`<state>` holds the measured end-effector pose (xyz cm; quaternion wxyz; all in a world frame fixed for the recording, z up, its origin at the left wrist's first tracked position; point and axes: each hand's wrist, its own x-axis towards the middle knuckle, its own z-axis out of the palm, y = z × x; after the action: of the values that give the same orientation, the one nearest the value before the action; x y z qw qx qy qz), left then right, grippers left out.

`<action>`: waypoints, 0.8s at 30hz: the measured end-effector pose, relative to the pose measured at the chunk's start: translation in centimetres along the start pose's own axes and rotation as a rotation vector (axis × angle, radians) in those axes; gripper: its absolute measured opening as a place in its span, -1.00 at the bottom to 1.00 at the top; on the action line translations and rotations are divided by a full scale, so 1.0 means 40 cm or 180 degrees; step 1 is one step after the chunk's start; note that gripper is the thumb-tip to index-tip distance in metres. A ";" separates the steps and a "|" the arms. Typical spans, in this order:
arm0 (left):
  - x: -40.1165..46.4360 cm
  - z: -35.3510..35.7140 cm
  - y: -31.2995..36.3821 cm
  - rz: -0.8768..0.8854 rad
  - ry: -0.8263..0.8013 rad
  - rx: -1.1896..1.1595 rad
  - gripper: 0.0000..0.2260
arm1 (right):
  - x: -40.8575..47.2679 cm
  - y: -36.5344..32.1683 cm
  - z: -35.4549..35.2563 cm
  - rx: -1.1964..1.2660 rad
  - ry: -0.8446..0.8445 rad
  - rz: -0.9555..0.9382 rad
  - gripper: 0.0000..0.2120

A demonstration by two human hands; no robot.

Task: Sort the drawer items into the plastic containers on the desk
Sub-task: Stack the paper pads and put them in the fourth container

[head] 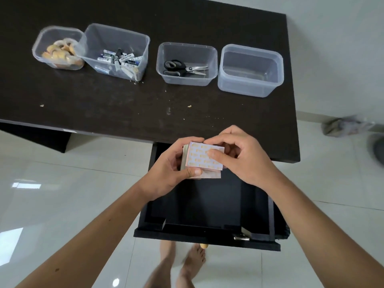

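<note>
A small stack of pink and white patterned cards (202,156) is held above the open black drawer (207,206). My left hand (174,167) grips the stack from its left side, thumb on the lower edge. My right hand (234,154) pinches the stack's top and right side, thumb pressed on the upper card. Four clear plastic containers stand in a row on the dark desk (124,104): one with tape rolls (59,48), one with batteries (116,53), one with black-handled scissors (186,65), and an empty one (250,70) at the right.
The drawer sticks out from under the desk's front edge toward me, its inside dark. Crumbs dot the desk top. My bare feet (187,265) stand on the white tiled floor below the drawer front. A grey cloth bundle (345,125) lies on the floor at right.
</note>
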<state>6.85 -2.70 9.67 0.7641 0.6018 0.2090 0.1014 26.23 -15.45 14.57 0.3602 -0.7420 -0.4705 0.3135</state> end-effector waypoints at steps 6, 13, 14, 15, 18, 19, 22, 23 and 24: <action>0.079 -0.006 0.108 0.0260 -0.0078 0.0076 -0.47 | 0.018 -0.033 -0.054 0.0338 0.0658 0.0352 -0.51; 0.210 0.004 0.222 0.0292 -0.0357 0.0189 -0.34 | 0.085 -0.068 -0.141 0.1803 0.0649 0.1075 -0.60; 0.227 0.005 0.234 0.0176 -0.0384 0.0146 -0.26 | 0.094 -0.068 -0.153 0.1798 0.0710 0.1067 -0.62; 0.243 0.008 0.245 0.0013 -0.0367 0.0065 -0.17 | 0.102 -0.068 -0.164 0.1800 0.0772 0.1060 -0.63; 0.296 0.028 0.282 -0.0420 -0.0216 -0.0279 -0.04 | 0.134 -0.063 -0.200 0.1821 0.0980 0.1074 -0.66; 0.318 0.038 0.294 -0.0514 -0.0173 -0.0441 -0.05 | 0.145 -0.060 -0.212 0.1847 0.1055 0.1088 -0.66; 0.391 0.059 0.319 -0.0655 0.0073 -0.0433 -0.14 | 0.181 -0.039 -0.244 0.1873 0.1269 0.1146 -0.62; 0.414 0.064 0.324 -0.0647 0.0162 -0.0266 -0.20 | 0.194 -0.030 -0.256 0.1866 0.1330 0.1167 -0.61; 0.436 0.070 0.327 -0.0623 0.0227 -0.0131 -0.25 | 0.210 -0.021 -0.269 0.1846 0.1367 0.1172 -0.57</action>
<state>24.91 5.29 19.36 0.7747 0.5586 0.2917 0.0519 37.51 -10.03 20.05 0.5825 -0.7302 -0.1358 0.3303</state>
